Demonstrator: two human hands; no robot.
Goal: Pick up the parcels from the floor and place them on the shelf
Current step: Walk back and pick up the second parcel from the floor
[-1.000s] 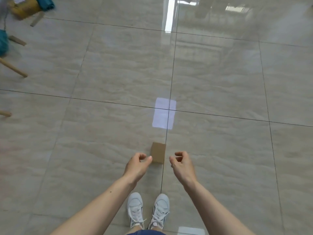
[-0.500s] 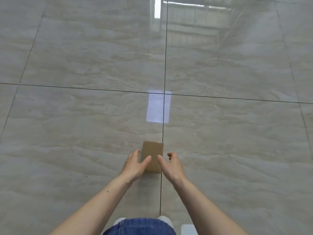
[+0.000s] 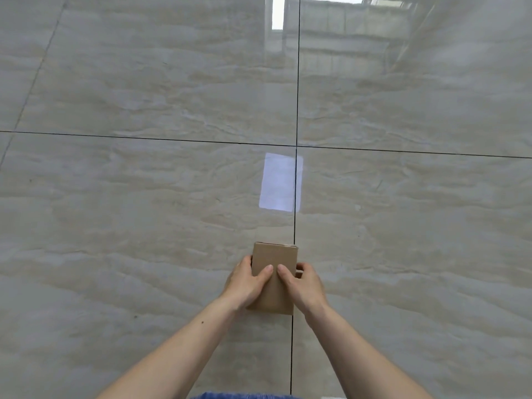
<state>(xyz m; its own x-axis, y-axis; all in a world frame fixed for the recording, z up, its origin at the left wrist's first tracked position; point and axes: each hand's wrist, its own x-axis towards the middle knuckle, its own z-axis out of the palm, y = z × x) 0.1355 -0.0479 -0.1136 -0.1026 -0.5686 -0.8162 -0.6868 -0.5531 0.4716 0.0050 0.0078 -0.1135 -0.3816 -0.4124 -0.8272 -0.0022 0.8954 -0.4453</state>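
Note:
A small brown cardboard parcel (image 3: 275,256) lies on the glossy beige tiled floor (image 3: 144,211), beside a dark grout line. My left hand (image 3: 247,280) wraps its left side with the thumb on top. My right hand (image 3: 302,283) holds its right side, thumb also on top. Both hands cover the parcel's near half. Whether the parcel still rests on the floor or is lifted, I cannot tell. No shelf is in view.
Large floor tiles spread in every direction, crossed by dark grout lines. A bright rectangular light reflection (image 3: 280,181) lies just beyond the parcel. A strip of blue denim (image 3: 244,395) shows at the bottom edge.
Both hands went from apart and curled near the parcel to closed on its two sides. The view has dropped closer to the floor, and the shoes left the frame.

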